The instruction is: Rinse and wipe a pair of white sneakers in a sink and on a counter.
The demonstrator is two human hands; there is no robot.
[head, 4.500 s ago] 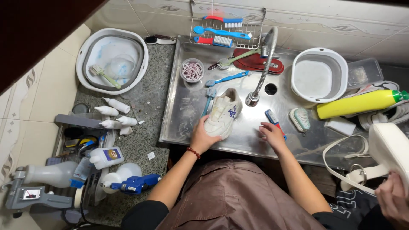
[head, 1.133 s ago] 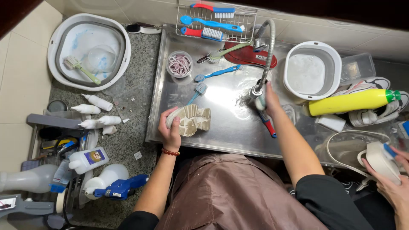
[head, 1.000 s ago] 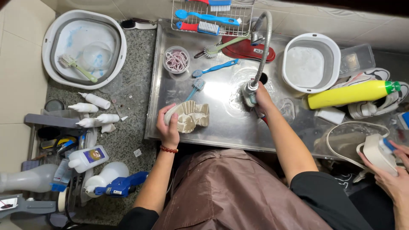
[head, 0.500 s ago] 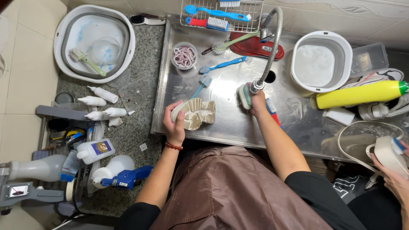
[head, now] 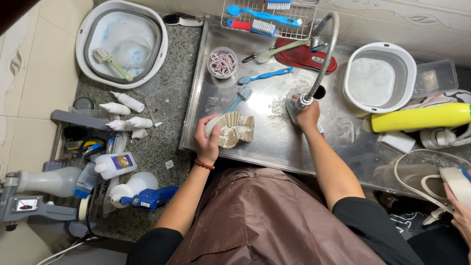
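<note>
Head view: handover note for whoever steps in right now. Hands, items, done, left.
Left hand: fingers wrapped round the beige shoe, held sole-up on the steel sink tray.
Right hand: under the faucet nozzle, gripping what looks like a small brush; partly hidden.
Nearby: blue brushes, lace cup, white basin, yellow bottle.
Done: tray is wet and soapy.
Left: shoe not under the faucet yet; whether it is clean is unclear.

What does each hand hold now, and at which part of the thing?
The left hand holds a pale shoe, sole up, by one end. The right hand closes on a small brush under the faucet head.
</note>
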